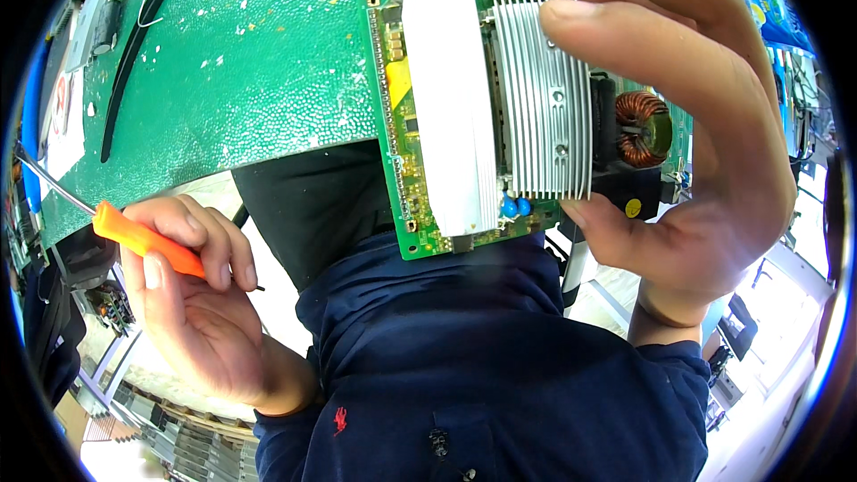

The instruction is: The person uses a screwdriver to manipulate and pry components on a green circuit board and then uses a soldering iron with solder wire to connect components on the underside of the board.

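My left hand (201,303) is closed round the orange handle of a screwdriver (147,239), whose metal shaft points up and left; a thin dark tip sticks out at the hand's other side. With thumb and fingers, my right hand (678,116) grips a green circuit board (397,196) by its finned silver heat sink (540,98). A white block (451,107) lies along the board beside the heat sink. To the right of the fins sits a copper-wound coil (641,129), and two blue round components (516,206) are at the near edge. My fingers hide part of the board's far right.
A green textured work surface (259,62) with pale specks spreads out at the upper left. A black cable (134,62) and grey metal parts (94,9) lie on it. Stacked grey parts (170,433) stand low at the left, and blue packaging (772,13) is at the far right.
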Demonstrator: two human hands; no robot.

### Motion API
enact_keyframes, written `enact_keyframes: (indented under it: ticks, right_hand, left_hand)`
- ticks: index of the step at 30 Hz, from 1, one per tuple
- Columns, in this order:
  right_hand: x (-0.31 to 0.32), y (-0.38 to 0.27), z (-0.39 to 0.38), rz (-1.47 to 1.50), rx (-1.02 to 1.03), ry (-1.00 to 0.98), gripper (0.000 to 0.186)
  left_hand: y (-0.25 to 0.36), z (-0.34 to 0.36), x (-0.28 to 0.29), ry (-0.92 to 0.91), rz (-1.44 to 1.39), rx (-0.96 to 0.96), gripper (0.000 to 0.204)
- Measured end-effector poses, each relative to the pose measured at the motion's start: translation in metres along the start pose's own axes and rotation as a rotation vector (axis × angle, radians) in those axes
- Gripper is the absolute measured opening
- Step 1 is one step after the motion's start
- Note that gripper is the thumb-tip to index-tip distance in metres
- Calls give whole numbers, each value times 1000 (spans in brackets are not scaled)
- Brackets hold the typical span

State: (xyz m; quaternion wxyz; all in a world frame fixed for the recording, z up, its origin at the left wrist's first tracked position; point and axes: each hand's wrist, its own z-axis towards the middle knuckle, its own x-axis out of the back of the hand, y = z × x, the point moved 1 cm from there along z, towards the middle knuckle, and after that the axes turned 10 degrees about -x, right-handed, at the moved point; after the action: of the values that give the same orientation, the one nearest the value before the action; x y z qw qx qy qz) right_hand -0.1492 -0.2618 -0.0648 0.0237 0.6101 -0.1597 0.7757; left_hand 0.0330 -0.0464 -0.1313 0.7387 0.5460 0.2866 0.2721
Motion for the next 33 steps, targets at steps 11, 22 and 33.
enact_keyframes:
  ticks: [11, 22, 33]
  right_hand:
    - [1, 2, -1, -28, 15, 15, 59]
    - [5, 9, -4, -53, 37, 21, 58]
    - [5, 10, -8, -60, 48, 31, 57]
  left_hand:
    - [0, -5, 3, -26, -36, 4, 28]
    - [2, -15, 12, -24, 1, -21, 33]
    - [10, -40, 17, -182, 304, 120, 42]
